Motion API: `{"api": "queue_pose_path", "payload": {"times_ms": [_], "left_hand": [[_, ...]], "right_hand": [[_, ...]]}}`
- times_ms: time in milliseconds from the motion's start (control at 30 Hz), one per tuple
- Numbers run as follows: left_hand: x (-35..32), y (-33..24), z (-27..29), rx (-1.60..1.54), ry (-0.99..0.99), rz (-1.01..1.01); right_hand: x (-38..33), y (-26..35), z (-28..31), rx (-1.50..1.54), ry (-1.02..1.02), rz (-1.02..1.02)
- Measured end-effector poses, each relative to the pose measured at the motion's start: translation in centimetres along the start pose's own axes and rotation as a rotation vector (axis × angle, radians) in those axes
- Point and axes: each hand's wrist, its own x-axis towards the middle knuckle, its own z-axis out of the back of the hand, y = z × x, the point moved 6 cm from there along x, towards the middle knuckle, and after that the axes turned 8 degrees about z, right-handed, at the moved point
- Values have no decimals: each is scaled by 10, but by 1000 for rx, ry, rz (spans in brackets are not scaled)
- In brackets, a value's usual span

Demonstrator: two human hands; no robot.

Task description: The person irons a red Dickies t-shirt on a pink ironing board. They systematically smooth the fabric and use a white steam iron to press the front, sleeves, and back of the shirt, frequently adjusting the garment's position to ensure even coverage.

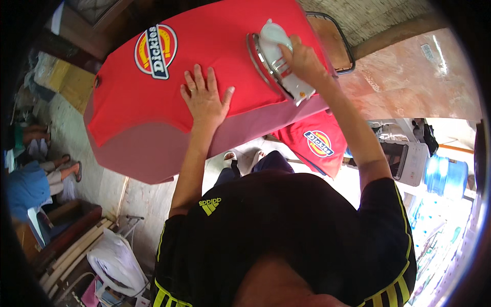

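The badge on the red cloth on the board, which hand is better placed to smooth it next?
Probably the left hand: it rests spread open on the red cloth, nearer the badge and holding nothing, while the right hand is farther off, gripping the iron.

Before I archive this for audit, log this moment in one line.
left hand: spread flat on red fabric; right hand: gripping iron; iron: over red fabric, contact unclear; maroon surface: beneath

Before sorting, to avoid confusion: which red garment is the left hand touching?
The red garment spread across the maroon ironing board; the other red garment shows past the board's near edge.
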Motion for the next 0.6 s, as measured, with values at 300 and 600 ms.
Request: {"api": "queue_pose_path", "payload": {"times_ms": [300,600], "left_hand": [[-5,-35,-3,76,91,-44],[9,-45,-2,61,57,9]], "right_hand": [[61,-262,-44,-676,274,-66],[20,-310,14,206,59,-609]]}}
